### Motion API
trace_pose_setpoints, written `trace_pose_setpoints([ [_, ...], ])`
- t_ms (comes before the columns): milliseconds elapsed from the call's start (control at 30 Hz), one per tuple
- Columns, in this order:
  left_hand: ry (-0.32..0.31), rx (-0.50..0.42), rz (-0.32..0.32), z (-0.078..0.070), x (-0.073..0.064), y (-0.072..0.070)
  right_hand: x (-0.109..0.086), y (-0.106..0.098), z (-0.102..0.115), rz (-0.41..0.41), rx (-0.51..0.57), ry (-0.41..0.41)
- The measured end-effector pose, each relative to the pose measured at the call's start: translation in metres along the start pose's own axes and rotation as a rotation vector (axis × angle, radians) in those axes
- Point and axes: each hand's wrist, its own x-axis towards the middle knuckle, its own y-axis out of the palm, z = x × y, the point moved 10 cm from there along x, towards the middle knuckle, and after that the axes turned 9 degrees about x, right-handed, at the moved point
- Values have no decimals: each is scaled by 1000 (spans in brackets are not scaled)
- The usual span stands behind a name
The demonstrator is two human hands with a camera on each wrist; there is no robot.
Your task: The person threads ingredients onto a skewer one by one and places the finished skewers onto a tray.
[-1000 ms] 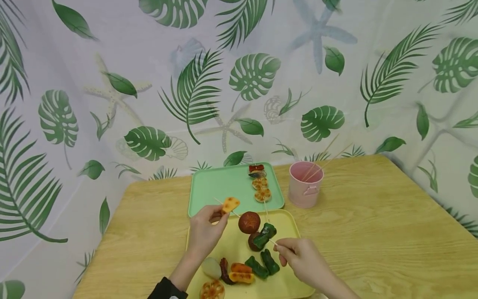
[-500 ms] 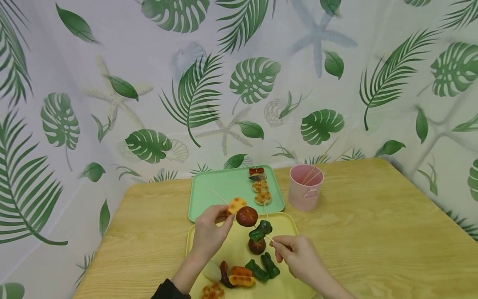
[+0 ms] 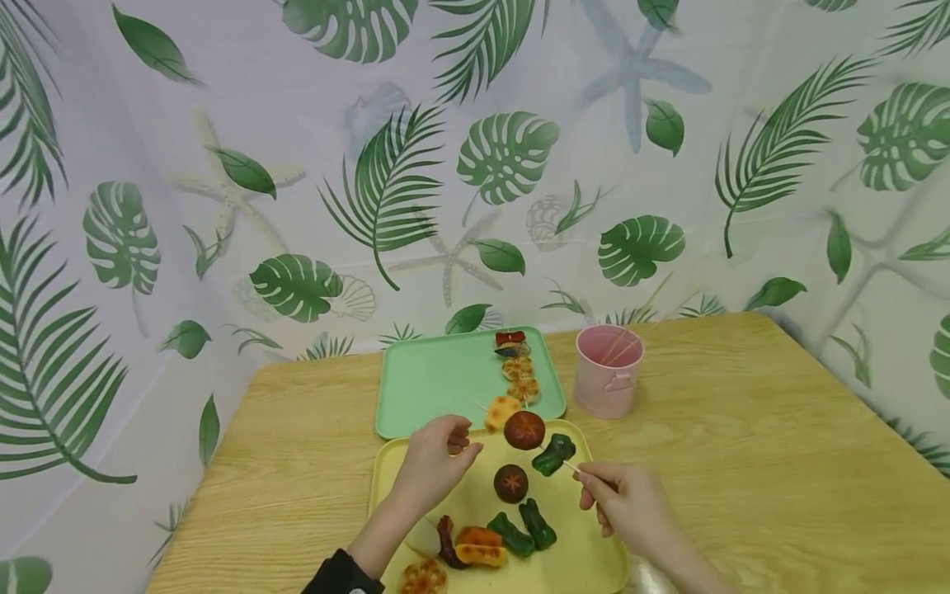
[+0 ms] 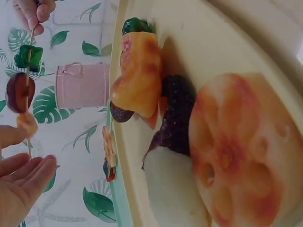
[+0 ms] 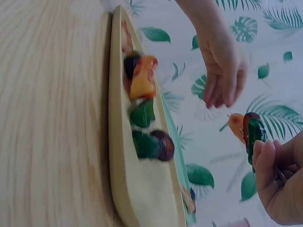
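Note:
My right hand point(image 3: 627, 503) pinches the bare lower end of a wooden skewer point(image 3: 571, 467). Threaded on it are a green pepper piece point(image 3: 554, 455), a brown scored mushroom cap point(image 3: 524, 431) and a yellow spotted piece point(image 3: 502, 413) near the tip. To the left, my left hand point(image 3: 434, 462) holds nothing, its fingers bent loosely and apart from the yellow piece in the head view. Below the skewer, the yellow tray point(image 3: 571, 569) carries another mushroom point(image 3: 511, 483), two green pepper pieces point(image 3: 538, 524), orange-yellow pieces point(image 3: 480, 546), a dark tentacle point(image 4: 173, 113), a whitish piece point(image 4: 173, 184) and a lotus root slice point(image 4: 236, 151).
Behind the yellow tray lies a green tray point(image 3: 438, 379), with a filled skewer point(image 3: 517, 368) along its right side. A pink bucket point(image 3: 604, 388) holding bare sticks stands right of it. A leaf-patterned cloth point(image 3: 505, 157) hangs behind the wooden table point(image 3: 750, 429).
The yellow piece has slid down the skewer toward the mushroom. My left hand has let go of it, and my right hand has moved the skewer rightward.

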Motion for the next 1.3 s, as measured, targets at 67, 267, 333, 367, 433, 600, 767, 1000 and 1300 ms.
trace_pose_setpoints([
  [67, -15, 29, 116, 0, -2, 13, -2, -15, -5, -52, -3, 25],
  [267, 59, 123, 414, -9, -14, 52, -14, -55, -13, -151, -81, 58],
  [333, 77, 128, 487, -10, -18, 62, -18, -63, -13, -166, -103, 44],
  [367, 83, 130, 524, -10, -21, 66, -19, -65, -14, -170, -104, 39],
  [433, 94, 137, 592, -9, -25, 74, -22, -67, -16, -172, -111, 35],
  [600, 128, 176, 686, -10, -31, 91, -29, -66, -21, -174, -101, 73],
  [767, 126, 234, 706, -12, -31, 100, -33, -61, -23, -165, -74, 109],
  [1000, 93, 265, 688, -11, -30, 105, -37, -60, -28, -168, -79, 121],
  [1300, 61, 118, 383, -2, -13, 56, -41, -58, -32, -157, -93, 149],
])
